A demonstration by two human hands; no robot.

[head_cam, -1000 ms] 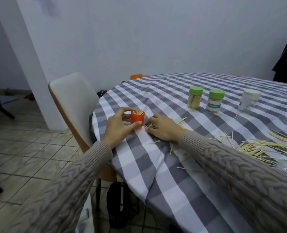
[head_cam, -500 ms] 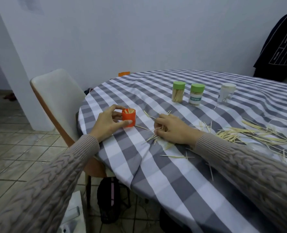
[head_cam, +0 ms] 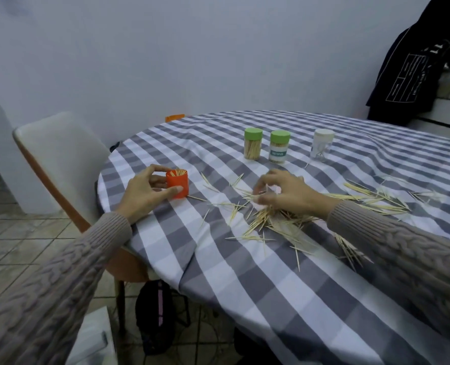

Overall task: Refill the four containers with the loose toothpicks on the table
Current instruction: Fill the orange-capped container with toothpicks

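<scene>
Right hand [head_cam: 284, 192] has shifted off the bare cloth beside the orange container [head_cam: 177, 184] and over to the loose toothpicks [head_cam: 276, 222], fingers curled to a pinch though blur hides whether anything is caught; left hand [head_cam: 150, 192] keeps gripping the orange container, open-topped and part-filled, near the tabletop [head_cam: 245, 285] edge. Risks: sticks snag in the wrinkled checked cloth, spill from the pinch in transit, or a nudge tips the container floorward. Two green-lidded jars [head_cam: 266, 147] and a white jar [head_cam: 321, 146] stand capped behind; chair [head_cam: 60, 154], tiled floor [head_cam: 21, 241], plain wall [head_cam: 192, 54], dark jacket [head_cam: 413, 72] around.
</scene>
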